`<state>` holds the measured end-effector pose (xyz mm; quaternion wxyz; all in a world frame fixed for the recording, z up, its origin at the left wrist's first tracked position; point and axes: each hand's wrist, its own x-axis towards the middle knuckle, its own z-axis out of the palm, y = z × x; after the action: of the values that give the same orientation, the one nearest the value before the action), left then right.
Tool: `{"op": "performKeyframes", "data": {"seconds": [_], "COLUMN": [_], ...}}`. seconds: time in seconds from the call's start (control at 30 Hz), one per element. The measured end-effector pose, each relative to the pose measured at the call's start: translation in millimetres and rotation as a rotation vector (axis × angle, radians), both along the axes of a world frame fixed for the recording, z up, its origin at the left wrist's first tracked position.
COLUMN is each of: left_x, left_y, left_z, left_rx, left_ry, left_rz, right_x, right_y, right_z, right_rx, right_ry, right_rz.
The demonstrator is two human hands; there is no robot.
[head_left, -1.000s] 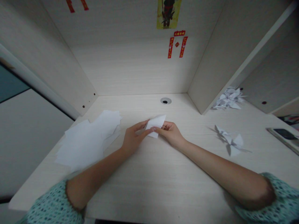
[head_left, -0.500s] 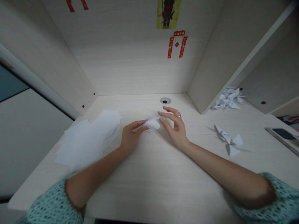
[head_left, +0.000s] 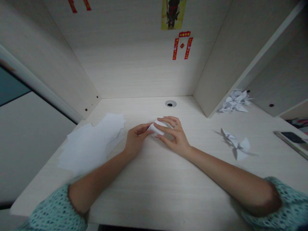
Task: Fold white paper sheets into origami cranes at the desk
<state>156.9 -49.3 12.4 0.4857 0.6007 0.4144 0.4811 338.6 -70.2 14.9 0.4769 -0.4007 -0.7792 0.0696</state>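
A small white piece of folded paper (head_left: pixel 158 127) is held just above or on the desk, in the middle of the view. My left hand (head_left: pixel 135 138) pinches its left end between thumb and fingers. My right hand (head_left: pixel 173 134) comes from the other side, its index finger lying over the paper and its thumb at the lower edge. The fingers partly cover the paper, so its exact folds are hidden. Left of my left hand lies a spread of flat white paper sheets (head_left: pixel 89 144). Two folded paper shapes (head_left: pixel 237 146) with pointed wings lie beyond my right forearm.
A heap of folded paper pieces (head_left: pixel 235 101) sits behind the upright divider (head_left: pixel 223 64) at right. A phone (head_left: pixel 292 138) rests at the desk's right side. A round cable hole (head_left: pixel 170 103) is near the back panel. Red paper strips (head_left: pixel 175 48) are stuck on that panel.
My right hand has moved left and down onto the paper, its fingers now over it rather than spread beside it. The left hand keeps its pinch in nearly the same place.
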Motion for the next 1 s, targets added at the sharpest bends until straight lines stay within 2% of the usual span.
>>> {"op": "performKeyframes", "data": {"seconds": [0.23,0.47,0.77,1.0], "left_x": [0.9,2.5,3.9,0.4], "left_y": [-0.7,-2.1,-0.9,1.7], "left_z": [-1.0,2.4,2.3,-1.5], "left_rx": [-0.02,-0.043,-0.106,-0.078], "left_ry": [-0.004,0.003,-0.037,-0.035], "left_rz": [-0.027,-0.019,0.074,0.106], "right_x": [0.5,-0.8,-1.4,-0.8], "right_y": [-0.8,-1.1,1.4,1.5], "right_z": [-1.5,-0.9,-3.7,-4.1], "right_rx": [0.01,-0.025,-0.062,-0.037], "right_ry": [-0.069,-0.05,-0.059,-0.015], "right_rz": [0.014,0.032,0.127,0.125]}}
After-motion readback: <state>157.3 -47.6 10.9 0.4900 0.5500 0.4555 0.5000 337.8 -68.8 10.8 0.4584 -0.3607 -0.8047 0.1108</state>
